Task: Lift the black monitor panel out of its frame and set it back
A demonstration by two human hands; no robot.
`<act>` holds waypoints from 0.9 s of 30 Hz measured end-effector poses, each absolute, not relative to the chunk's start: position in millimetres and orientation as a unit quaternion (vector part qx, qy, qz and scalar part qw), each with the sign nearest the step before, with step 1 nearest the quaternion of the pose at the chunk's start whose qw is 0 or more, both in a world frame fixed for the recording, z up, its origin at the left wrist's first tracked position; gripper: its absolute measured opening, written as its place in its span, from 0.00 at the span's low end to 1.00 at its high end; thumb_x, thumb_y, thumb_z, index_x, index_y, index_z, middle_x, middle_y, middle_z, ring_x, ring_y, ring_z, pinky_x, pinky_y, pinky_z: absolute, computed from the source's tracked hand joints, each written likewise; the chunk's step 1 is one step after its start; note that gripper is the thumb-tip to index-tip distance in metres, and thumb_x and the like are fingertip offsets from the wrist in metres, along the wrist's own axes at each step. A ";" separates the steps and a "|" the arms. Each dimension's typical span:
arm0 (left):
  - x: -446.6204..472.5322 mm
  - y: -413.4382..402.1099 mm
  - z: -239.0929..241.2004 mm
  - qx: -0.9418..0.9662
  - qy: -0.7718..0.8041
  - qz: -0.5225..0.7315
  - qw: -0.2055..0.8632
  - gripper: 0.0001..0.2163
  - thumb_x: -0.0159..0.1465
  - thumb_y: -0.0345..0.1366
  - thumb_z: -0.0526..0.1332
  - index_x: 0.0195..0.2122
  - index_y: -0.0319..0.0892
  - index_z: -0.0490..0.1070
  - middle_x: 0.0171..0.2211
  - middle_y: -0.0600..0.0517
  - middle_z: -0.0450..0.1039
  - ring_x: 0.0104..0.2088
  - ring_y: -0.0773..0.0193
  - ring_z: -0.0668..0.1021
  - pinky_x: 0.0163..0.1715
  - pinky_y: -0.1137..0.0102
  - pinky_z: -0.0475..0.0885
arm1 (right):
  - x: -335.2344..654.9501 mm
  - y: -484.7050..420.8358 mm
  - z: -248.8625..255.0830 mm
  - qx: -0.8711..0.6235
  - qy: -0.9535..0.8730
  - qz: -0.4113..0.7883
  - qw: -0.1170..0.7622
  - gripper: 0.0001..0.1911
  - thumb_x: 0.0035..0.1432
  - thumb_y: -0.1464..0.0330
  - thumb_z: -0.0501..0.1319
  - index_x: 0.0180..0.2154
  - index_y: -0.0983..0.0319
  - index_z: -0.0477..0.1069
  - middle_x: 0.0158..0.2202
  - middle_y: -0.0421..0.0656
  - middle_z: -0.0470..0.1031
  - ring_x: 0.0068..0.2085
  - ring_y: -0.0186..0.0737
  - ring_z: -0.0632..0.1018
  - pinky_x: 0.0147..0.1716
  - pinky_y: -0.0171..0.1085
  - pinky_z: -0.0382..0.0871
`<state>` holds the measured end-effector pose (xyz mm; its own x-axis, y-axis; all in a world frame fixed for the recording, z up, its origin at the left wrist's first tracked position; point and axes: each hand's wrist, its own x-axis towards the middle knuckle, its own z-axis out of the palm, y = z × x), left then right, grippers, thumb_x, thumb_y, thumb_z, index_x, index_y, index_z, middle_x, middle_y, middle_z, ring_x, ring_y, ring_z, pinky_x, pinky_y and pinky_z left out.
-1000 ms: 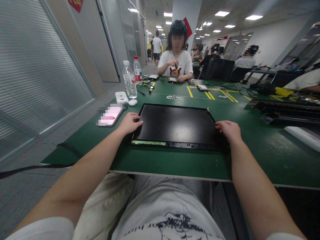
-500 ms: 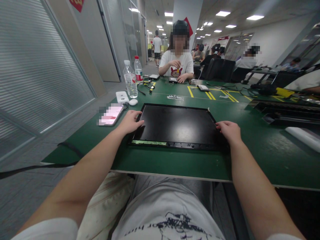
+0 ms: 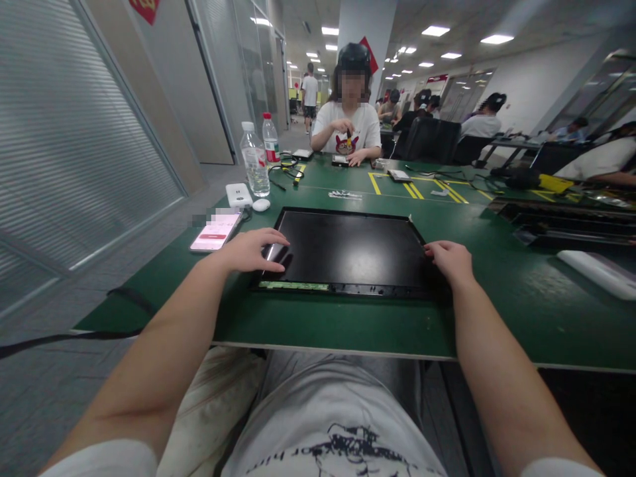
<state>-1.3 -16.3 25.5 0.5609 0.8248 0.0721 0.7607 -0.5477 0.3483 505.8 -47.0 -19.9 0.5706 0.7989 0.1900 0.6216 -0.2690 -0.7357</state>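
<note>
A black LCD monitor panel (image 3: 342, 248) lies face up on the green table in front of me, with a green circuit strip (image 3: 293, 286) along its near left edge. My left hand (image 3: 253, 252) is over the panel's left edge, thumb and fingers spread apart. Whether its fingertips touch the screen I cannot tell. At the right edge, my right hand (image 3: 450, 260) is closed, its thumb and bent fingers pinching the frame there. Part of the near right corner is hidden behind that hand.
Left of the panel are a lit phone (image 3: 216, 232), a white charger-like box (image 3: 239, 195) and a water bottle (image 3: 256, 162). A long white object (image 3: 596, 271) and black frame pieces (image 3: 551, 225) lie right. Across the green table (image 3: 338, 324) sits a person (image 3: 348, 126) with a tool.
My left hand has shifted from the panel's left edge slightly nearer to me, its fingers spreading wider. The right hand stays at the right edge. The view has shifted slightly.
</note>
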 end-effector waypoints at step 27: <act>4.4 -26.8 32.9 0.882 0.447 0.061 0.136 0.35 0.54 0.55 0.72 0.64 0.53 0.77 0.68 0.49 0.72 0.65 0.44 0.75 0.65 0.59 0.67 | 506.6 -46.8 -19.6 -0.791 -0.444 0.120 0.404 0.14 0.50 0.61 0.62 0.34 0.60 0.84 0.34 0.47 0.84 0.36 0.48 0.81 0.43 0.45 0.75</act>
<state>4.4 -26.8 32.9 0.5929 0.8052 -0.0141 0.7720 -0.5633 0.2944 506.6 -46.8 -19.6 0.5774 0.7988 0.1688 0.6048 -0.2797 -0.7456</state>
